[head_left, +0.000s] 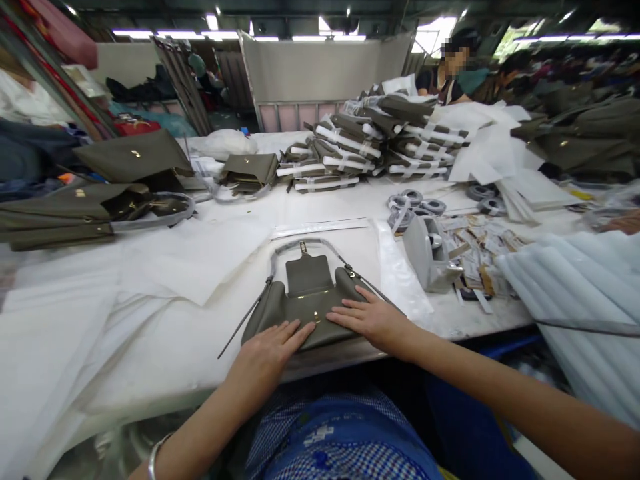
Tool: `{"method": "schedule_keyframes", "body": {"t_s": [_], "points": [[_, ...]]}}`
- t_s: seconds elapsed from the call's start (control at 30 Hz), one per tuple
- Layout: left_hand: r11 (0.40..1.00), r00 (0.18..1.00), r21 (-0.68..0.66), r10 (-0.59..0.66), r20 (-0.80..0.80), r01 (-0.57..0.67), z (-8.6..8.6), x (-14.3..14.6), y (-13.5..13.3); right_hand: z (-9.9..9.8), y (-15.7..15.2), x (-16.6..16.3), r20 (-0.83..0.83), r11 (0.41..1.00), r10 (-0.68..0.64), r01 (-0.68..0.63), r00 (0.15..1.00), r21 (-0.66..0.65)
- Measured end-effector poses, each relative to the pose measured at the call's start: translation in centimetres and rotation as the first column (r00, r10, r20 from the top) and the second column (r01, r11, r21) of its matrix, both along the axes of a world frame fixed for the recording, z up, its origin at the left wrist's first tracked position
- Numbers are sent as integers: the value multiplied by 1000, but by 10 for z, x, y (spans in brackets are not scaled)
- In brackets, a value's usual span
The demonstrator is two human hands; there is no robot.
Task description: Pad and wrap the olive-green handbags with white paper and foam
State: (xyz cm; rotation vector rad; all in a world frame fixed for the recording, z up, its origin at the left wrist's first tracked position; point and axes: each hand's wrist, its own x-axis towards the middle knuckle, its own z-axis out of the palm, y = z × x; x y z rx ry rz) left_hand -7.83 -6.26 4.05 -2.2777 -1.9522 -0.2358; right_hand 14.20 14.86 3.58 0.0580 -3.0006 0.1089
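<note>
An olive-grey handbag (300,309) lies on the white table in front of me. Its flap (309,274) is folded back away from me, and a gold clasp (317,317) shows on the body. The handle (320,241), wrapped in clear film, arches beyond the flap. Thin straps reach out at both sides. My left hand (270,347) lies flat on the bag's near left part, fingers stretched out. On the right part rests my right hand (373,320), also flat with its fingers spread. Neither hand grips anything.
White sheets (150,287) cover the left of the table. Olive bags (55,207) lie at the far left, and wrapped bags (350,143) are piled at the back. Right of me stand a tape dispenser (430,253), tape rolls (413,200) and foam sheets (585,287). A person works beyond.
</note>
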Motion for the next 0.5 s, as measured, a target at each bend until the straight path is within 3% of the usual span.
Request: {"method": "schedule_keyframes", "body": {"t_s": [0.2, 0.3, 0.5], "points": [[999, 999, -28, 16, 29, -15, -25, -4, 9, -29, -8, -1, -84, 985, -152, 144, 985, -91], [999, 999, -43, 13, 43, -12, -28, 1, 8, -29, -12, 0, -38, 986, -128, 123, 991, -114], [997, 995, -27, 69, 73, -68, -30, 20, 20, -29, -22, -4, -68, 987, -157, 154, 985, -39]]}}
